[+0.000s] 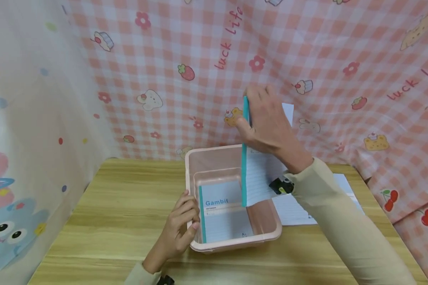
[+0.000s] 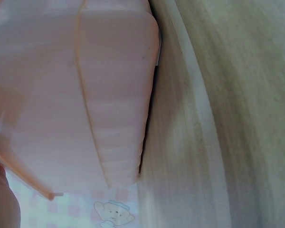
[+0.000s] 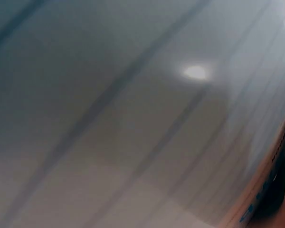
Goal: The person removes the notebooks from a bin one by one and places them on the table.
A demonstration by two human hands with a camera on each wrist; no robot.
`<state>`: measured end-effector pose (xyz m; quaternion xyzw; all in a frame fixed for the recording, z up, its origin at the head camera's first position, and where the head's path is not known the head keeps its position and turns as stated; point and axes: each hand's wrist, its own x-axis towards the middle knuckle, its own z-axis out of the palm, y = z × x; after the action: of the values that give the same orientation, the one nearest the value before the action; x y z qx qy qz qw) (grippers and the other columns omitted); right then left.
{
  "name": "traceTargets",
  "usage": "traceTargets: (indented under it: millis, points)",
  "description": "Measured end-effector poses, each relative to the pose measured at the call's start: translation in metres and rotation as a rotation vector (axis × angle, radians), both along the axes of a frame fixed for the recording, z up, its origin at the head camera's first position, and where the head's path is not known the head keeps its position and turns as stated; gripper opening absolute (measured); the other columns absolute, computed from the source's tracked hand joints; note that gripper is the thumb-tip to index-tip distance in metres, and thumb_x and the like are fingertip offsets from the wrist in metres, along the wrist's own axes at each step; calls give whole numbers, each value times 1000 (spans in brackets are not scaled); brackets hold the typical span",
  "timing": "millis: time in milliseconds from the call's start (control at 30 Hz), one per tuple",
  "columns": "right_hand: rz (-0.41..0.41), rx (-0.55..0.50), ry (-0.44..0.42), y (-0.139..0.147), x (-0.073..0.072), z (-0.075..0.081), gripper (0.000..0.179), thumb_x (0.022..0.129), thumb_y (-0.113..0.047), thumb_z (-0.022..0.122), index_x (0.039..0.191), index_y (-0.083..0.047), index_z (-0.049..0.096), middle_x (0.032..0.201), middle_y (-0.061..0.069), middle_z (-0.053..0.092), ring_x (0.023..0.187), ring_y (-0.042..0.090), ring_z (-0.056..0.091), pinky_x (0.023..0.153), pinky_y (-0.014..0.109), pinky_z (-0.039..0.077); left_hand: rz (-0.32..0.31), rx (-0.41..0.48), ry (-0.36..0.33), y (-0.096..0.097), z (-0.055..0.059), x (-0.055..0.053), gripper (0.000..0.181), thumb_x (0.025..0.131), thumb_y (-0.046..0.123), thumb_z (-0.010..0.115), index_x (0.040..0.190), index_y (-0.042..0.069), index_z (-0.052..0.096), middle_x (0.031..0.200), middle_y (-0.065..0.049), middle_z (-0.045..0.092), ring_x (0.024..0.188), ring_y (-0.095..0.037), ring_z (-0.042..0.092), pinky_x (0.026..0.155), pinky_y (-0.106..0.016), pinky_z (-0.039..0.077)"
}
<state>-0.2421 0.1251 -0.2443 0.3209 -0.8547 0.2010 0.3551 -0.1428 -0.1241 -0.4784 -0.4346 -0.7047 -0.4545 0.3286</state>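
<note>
My right hand grips a notebook by its upper part and holds it upright above the right side of a pink plastic bin. The held notebook has a teal spine and a lined cover, which fills the right wrist view. Inside the bin lies another notebook, face up, marked "Gambit", with its teal spine to the left. At the bin's left rim, my left hand holds on with curled fingers. In the left wrist view the bin's outer wall stands on the table beside a bit of that hand.
To the right of the bin, partly under my right forearm, a white lined notebook lies on the wooden table. A pink checked cloth hangs behind the table, and a pale printed curtain hangs on the left.
</note>
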Motion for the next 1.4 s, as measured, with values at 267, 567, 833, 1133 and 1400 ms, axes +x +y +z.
traceTargets:
  millis: [267, 567, 833, 1133, 1400]
  points:
    - [-48, 6, 24, 44, 4, -5, 20, 79, -24, 40, 82, -5, 38, 73, 7, 31, 69, 26, 26, 80, 43, 22, -6, 10, 13, 3, 0, -1, 21, 94, 16, 51, 73, 14, 53, 81, -1, 55, 100, -26, 54, 125, -49, 26]
    - [-96, 74, -66, 77, 13, -34, 20, 81, -25, 44, 85, -6, 41, 74, 7, 35, 75, 29, 30, 77, 41, 24, -4, 30, -8, 0, 0, 0, 15, 89, 12, 52, 74, 12, 54, 83, -4, 56, 101, -27, 53, 126, -47, 24]
    - [-162, 173, -138, 111, 28, -80, 17, 80, -25, 43, 80, -9, 36, 69, 5, 31, 68, 24, 26, 75, 38, 21, -14, 35, -1, 4, -1, -2, 16, 89, 12, 51, 74, 11, 54, 82, -4, 56, 101, -28, 54, 125, -48, 25]
    - [-284, 295, -399, 138, 57, -154, 20, 84, -25, 51, 86, -10, 39, 72, 5, 40, 75, 26, 34, 75, 37, 24, -39, 32, 15, 5, 0, -4, 21, 94, 15, 50, 74, 11, 54, 81, -3, 53, 96, -27, 52, 124, -50, 26]
    - [-292, 345, -465, 134, 84, -210, 24, 84, -25, 58, 91, -7, 46, 74, 5, 47, 75, 26, 36, 71, 36, 27, -32, 43, 19, 5, 0, -4, 23, 95, 17, 50, 73, 12, 53, 81, -3, 54, 96, -29, 52, 123, -51, 26]
